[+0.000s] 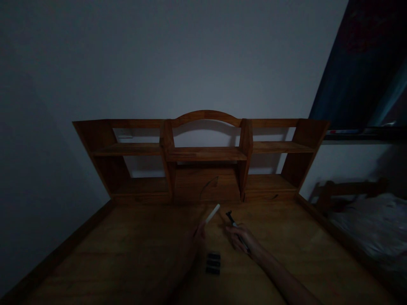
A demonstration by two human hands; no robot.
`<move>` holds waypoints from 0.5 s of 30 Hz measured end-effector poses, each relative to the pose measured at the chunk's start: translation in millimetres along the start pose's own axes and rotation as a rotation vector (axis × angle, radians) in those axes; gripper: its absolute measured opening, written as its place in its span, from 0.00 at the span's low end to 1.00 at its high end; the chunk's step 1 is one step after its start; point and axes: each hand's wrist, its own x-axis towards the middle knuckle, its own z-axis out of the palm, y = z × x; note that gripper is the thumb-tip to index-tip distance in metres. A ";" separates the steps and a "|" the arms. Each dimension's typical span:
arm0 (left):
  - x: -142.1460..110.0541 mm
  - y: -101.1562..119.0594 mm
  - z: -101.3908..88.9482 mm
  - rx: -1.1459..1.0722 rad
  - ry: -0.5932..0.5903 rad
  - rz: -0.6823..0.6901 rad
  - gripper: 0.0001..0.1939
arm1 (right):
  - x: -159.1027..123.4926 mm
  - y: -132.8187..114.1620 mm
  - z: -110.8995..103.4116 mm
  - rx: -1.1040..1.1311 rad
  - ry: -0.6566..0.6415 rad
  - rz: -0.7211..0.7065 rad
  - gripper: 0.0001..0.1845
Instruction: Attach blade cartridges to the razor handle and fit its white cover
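In the dim head view, my left hand point(197, 237) is closed around the lower end of a slim white stick point(213, 213) that slants up to the right. My right hand point(243, 238) grips a slender razor-like tool point(231, 217) with a dark, short crosswise head and a pale patch below it. The two tips stand close to each other but apart. Below and between my hands, several small dark rectangular pieces point(213, 263) lie in a stack-like row on the wooden tabletop point(143, 250). Darkness hides the left fingers in part.
A wooden shelf unit point(206, 153) rises at the back of the desk against a pale wall point(203, 55). Raised wooden edges point(337, 231) border the tabletop. Beyond the right edge lies a whitish crumpled covering point(375, 224), with a dark window point(359, 76) above.
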 end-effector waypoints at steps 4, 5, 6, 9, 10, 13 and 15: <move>0.3 1.4 -1.3 -0.036 -0.060 0.084 0.33 | 0.2 5.4 -0.9 -0.076 -0.022 0.019 0.28; -1.7 3.7 -2.0 -0.023 -0.102 0.118 0.31 | 0.2 6.8 -1.6 -0.093 -0.021 0.023 0.28; -4.0 6.4 -2.6 -0.005 -0.143 0.140 0.29 | 0.3 7.8 -2.3 -0.107 -0.023 0.026 0.28; -9.6 14.2 -4.1 0.044 -0.181 0.115 0.26 | 0.2 9.3 -4.5 -0.107 -0.047 0.019 0.28; -10.3 15.5 -4.5 0.054 -0.182 0.100 0.26 | 0.3 9.4 -5.1 -0.086 -0.056 0.020 0.28; -9.9 14.3 -6.4 0.068 -0.170 0.094 0.26 | 0.5 8.7 -5.9 -0.001 -0.080 0.039 0.28; -8.7 11.0 -8.1 0.070 -0.158 0.113 0.25 | 0.5 7.6 -5.6 0.031 -0.081 0.038 0.28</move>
